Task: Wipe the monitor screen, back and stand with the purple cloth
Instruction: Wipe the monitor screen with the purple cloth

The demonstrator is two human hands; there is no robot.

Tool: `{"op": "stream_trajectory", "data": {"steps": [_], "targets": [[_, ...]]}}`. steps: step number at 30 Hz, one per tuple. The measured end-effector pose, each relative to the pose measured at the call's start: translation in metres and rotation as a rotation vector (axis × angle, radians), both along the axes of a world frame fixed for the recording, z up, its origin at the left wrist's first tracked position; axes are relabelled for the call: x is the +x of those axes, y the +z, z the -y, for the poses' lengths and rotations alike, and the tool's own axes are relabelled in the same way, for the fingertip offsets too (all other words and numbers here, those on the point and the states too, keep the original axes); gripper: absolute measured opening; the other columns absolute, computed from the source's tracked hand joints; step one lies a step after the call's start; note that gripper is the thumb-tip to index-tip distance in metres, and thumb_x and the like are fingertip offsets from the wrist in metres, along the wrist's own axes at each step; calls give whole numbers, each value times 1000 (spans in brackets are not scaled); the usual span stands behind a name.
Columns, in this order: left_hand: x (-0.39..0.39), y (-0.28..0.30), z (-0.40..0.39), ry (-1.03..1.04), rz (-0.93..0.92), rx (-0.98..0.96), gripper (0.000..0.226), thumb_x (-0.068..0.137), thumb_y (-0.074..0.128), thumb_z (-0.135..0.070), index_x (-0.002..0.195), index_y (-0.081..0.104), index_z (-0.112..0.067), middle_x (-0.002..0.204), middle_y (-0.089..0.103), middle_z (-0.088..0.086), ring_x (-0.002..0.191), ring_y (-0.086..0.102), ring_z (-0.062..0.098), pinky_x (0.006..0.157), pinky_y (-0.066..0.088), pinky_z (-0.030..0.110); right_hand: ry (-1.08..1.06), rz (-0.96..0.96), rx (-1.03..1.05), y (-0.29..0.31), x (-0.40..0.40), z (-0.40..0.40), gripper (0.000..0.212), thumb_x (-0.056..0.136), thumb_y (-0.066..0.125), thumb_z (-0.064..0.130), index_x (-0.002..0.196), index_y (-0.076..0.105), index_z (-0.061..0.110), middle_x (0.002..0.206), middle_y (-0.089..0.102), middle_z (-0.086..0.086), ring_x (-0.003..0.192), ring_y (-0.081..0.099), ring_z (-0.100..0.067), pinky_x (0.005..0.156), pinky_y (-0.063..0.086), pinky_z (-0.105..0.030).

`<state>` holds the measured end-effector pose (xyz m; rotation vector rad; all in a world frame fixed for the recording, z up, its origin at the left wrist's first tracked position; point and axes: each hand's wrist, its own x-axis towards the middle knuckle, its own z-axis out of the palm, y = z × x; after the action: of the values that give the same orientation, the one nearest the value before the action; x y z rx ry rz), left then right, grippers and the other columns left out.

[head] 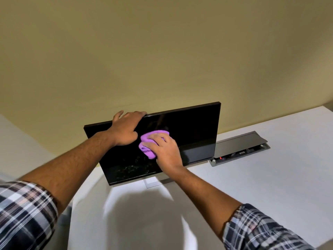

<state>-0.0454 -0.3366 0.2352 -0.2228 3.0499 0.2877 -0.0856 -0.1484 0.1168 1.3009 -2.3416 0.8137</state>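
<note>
- The monitor [189,134] stands on a white desk [252,186] by a yellowish wall [162,51]; only its dark screen faces the camera, and the back is hidden.
- Of the stand [152,182] only a small grey piece shows below the bottom edge of the screen; the rest is behind the panel and the right forearm.
- The fingertips of the left hand [126,129] go over the top edge of the monitor and out of sight behind it.
- That hand grips the top edge, fingers curled over it, with the thumb on the screen side.
- The cloth [150,141] is bunched up and partly covered by the right hand [166,150]; purple folds stick out above and to the left of the fingers.
- The right hand presses the cloth against the middle of the screen, fingers bent loosely round it.
- Faint smears or spots show on the lower part of the screen, below the cloth; what they are is hard to tell.
- A grey socket box [239,148] is set into the desk right of the monitor, its lid tilted open, contents too small to read.
- Both checked sleeves [27,210] are cut off by the bottom corners of the frame.
</note>
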Motion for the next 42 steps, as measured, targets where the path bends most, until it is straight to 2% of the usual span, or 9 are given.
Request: {"op": "stream_trajectory", "data": {"steps": [3,7,12,16,19,26,35,38,42], "targets": [[2,3,-3,4,2,6,88,75,59,-6,155,26,-26,156,38,-4,146,31,16,123,-2,44,-43,-38,-72,4,-17,-30,62,67,73,-4,120,76,30,128,67,2,120,58,-28,87,50,-47],[4,5,-7,17,-5,35,87,74,60,-6,153,28,-27,153,41,-6,144,34,15,123,-1,45,-364,-63,-246,42,-43,-52,80,61,61,-11,132,70,24,141,61,3,137,46,-29,106,40,-48],[5,9,-9,20,2,33,87,76,56,-2,155,27,-26,156,39,-4,146,32,16,123,-1,45,-347,-16,-241,43,-49,-27,87,67,64,-21,144,62,21,147,55,0,127,44,-31,105,46,-35],[4,9,-7,19,21,30,87,79,53,-1,157,24,-26,159,35,-5,148,28,15,123,-2,44,-340,10,-223,32,-40,-15,88,68,69,-20,145,61,22,148,51,-1,129,42,-31,99,53,-43],[2,7,-6,21,11,11,87,78,54,-3,157,25,-25,159,35,-4,148,29,15,122,0,42,-291,-31,-146,19,-35,-13,92,65,71,-18,146,60,23,145,53,-3,125,48,-36,93,53,-42],[3,7,-6,24,11,16,84,79,55,-5,156,26,-25,159,36,-4,147,30,16,123,0,43,-97,-100,43,-33,-13,-20,88,69,80,-8,149,57,21,146,50,1,130,49,-30,100,47,-43],[7,7,-12,36,-27,21,85,76,71,-25,152,32,-27,150,45,-6,141,38,16,123,5,43,208,120,262,-55,4,-51,62,76,83,12,134,68,28,137,63,0,123,55,-29,90,57,-43],[8,7,-13,35,-45,14,86,75,72,-31,152,32,-28,150,45,-6,141,39,16,122,7,43,93,241,36,-18,-7,-63,54,87,62,15,140,64,27,133,63,3,121,56,-16,96,53,-38],[9,9,-14,32,-49,17,85,77,73,-32,152,32,-27,151,44,-5,142,38,17,122,7,43,-228,71,-241,34,-46,-70,79,68,53,-1,147,56,12,133,63,-7,121,55,-29,98,45,-43]]}}
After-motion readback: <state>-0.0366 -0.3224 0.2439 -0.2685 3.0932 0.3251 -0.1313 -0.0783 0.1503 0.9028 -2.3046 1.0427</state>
